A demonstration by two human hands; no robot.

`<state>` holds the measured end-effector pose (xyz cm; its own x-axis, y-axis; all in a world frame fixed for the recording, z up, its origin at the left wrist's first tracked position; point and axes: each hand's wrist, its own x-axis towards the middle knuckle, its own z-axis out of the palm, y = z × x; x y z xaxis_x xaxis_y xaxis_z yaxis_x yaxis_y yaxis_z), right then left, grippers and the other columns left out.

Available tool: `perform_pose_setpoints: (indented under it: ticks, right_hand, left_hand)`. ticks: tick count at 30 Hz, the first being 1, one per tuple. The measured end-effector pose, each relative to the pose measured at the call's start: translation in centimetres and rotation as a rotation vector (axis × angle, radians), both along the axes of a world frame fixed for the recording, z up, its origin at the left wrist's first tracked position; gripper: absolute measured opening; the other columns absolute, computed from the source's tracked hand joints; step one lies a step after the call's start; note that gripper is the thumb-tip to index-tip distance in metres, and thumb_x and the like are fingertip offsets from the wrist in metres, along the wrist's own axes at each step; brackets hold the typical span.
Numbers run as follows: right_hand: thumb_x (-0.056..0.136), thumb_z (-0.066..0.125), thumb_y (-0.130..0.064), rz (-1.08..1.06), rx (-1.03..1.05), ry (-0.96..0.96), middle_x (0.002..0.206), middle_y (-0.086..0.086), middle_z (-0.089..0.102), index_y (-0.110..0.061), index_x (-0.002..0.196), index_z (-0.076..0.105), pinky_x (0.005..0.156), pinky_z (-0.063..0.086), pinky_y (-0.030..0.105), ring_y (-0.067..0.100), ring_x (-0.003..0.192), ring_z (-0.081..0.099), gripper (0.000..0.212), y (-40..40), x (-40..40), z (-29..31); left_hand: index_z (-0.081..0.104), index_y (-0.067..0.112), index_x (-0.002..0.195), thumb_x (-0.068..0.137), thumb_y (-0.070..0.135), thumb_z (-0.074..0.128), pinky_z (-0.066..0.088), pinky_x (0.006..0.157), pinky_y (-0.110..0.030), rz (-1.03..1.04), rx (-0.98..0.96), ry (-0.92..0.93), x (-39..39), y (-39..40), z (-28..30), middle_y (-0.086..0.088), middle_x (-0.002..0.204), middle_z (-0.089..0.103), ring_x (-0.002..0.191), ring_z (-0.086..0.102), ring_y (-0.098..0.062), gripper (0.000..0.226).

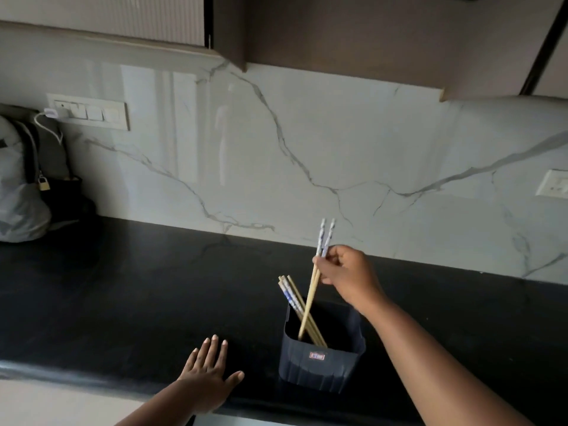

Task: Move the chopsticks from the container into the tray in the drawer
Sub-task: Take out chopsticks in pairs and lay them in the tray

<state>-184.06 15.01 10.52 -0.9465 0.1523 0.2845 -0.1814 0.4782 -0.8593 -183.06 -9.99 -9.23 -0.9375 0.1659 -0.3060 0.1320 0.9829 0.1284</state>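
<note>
Two chopsticks [313, 290] pinched in right hand [347, 275] fingers above container [321, 355]; left hand [206, 379] flat, fingers apart; bag [21, 186] perhaps far left.

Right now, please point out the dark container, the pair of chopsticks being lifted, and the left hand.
dark container [319, 368], head view, on its front wall.
lifted chopsticks [309, 298], head view, on the wooden shafts.
left hand [206, 378], head view, on its back.

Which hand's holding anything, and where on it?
Right hand pinches two chopsticks near their patterned top ends. Left hand holds nothing, flat on the counter.
</note>
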Motion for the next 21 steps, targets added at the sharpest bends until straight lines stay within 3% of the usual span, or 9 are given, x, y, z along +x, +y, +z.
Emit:
perform_pose_setpoints:
  ticks: [4,6,9,12,17,21]
  right_hand:
    - [0.089,0.066,-0.010,0.079,-0.369,0.057,0.078,0.013,0.073,-0.002,0.087,0.069,0.070,0.061,0.034,0.022,0.073,0.073,0.009,1.1,2.4,4.6]
    - [0.089,0.066,-0.010,0.095,-0.493,0.027,0.075,0.010,0.072,-0.002,0.087,0.069,0.071,0.060,0.034,0.022,0.073,0.072,0.009,1.7,3.3,5.4]
    - [0.088,0.066,-0.009,0.102,-0.715,-0.077,0.075,0.013,0.072,-0.001,0.085,0.067,0.067,0.060,0.033,0.022,0.072,0.072,0.008,2.0,4.0,5.6]
    - [0.088,0.066,-0.008,0.104,-0.919,-0.182,0.071,0.011,0.072,-0.002,0.083,0.066,0.061,0.060,0.030,0.020,0.068,0.072,0.007,2.0,4.8,5.3]
    - [0.084,0.069,-0.009,0.184,-1.131,-0.263,0.073,0.011,0.071,-0.002,0.086,0.066,0.056,0.060,0.025,0.017,0.064,0.071,0.008,1.5,6.3,4.2]
    - [0.076,0.071,-0.010,0.263,-1.257,-0.308,0.071,0.013,0.070,0.001,0.085,0.066,0.055,0.061,0.026,0.017,0.057,0.071,0.015,1.0,7.1,3.8]
  left_hand:
    - [-0.008,0.013,0.152,0.087,0.072,0.028,-0.001,0.118,-0.039,-0.067,-0.080,-0.053,-1.4,0.5,3.2,-0.010,0.161,-0.013,0.149,-0.008,-0.022,0.095]
    - [-0.001,0.020,0.154,0.088,0.062,0.042,0.002,0.118,-0.038,-0.111,0.031,0.159,-2.4,1.1,6.7,-0.006,0.162,-0.003,0.149,0.001,-0.022,0.089]
    - [0.010,0.029,0.153,0.087,0.061,0.044,0.011,0.117,-0.030,-0.244,0.248,0.522,-2.8,2.3,12.4,0.004,0.161,0.015,0.147,0.017,-0.016,0.081]
    - [0.020,0.036,0.150,0.089,0.049,0.056,0.029,0.108,-0.025,-0.450,0.419,0.727,-1.8,4.1,16.3,0.006,0.152,0.037,0.137,0.039,-0.016,0.072]
    - [0.049,0.040,0.129,0.093,0.041,0.053,0.049,0.094,-0.029,-0.673,0.752,0.942,1.2,7.3,19.7,0.007,0.135,0.055,0.123,0.054,-0.011,0.037]
    - [0.063,0.030,0.106,0.093,0.020,0.058,0.050,0.094,-0.033,-0.736,0.969,1.042,2.7,9.0,21.0,0.009,0.127,0.061,0.123,0.055,-0.010,0.018]
